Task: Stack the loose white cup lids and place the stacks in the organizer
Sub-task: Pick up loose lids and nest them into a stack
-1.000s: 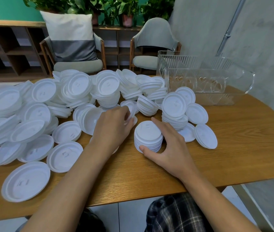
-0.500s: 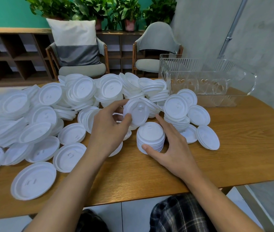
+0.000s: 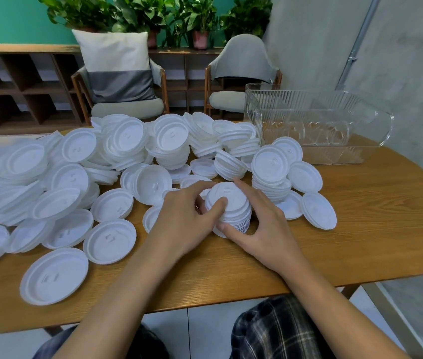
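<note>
Down onto the lid stack (image 3: 233, 200) at the middle of the wooden table (image 3: 360, 229) my left hand (image 3: 184, 216) has set its lid, thumb pressing the top while my right hand (image 3: 267, 229) cups the side; still stacking, I judge, so next comes another of the loose lids (image 3: 109, 240), not the clear organizer (image 3: 319, 125) yet.

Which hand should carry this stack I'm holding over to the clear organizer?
Right. The right hand cups the lid stack, thumb at its base, fingers behind, and the organizer stands at the table's far right. The left hand only pinches the stack's top edge.
</note>
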Demonstrator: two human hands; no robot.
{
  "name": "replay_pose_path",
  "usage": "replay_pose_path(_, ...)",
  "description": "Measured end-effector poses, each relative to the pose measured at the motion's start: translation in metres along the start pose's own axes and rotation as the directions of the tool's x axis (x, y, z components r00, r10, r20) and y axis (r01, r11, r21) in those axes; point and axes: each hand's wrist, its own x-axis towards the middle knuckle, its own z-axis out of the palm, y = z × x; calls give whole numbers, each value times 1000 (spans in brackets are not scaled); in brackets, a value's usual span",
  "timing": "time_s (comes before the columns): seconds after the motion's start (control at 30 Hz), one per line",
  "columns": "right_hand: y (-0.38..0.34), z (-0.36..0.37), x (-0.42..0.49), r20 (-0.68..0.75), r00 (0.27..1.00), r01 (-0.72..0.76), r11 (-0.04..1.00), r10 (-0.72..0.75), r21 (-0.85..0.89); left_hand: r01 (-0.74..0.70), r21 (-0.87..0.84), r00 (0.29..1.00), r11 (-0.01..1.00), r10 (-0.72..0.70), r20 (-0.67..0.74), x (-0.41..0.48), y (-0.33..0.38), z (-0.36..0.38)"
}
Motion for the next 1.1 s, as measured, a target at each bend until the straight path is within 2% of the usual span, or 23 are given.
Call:
replay_pose_path(0.2,2,0,1,16,1000,-10,1000,10,-9,-59,155,996,986,47,82,3,-4,-3)
replay_pose_path(0.43,2,-1,0,29,999,-20,999,19,32,-87,116,995,989,81,57,2,-2,4)
replay_pose_path(0.83,3,-3,-1,39,999,-10,999,9,39,-65,194,997,979,54,61,1,-1,10)
replay_pose_path(0.93,0,-2,-2,16,1000,7,999,-8,31,-131,210,990,969,115,84,-1,-3,5)
replay_pose_path(1.0,0,-2,-2,-3,1000,5,1000,-5,7,-174,194,985,966,170,34,2,-8,0)
replay_pose_path(1.1,3,-1,-1,-15,1000,-20,999,19,-40,-211,338,970,917,240,-45,11,-23,-3)
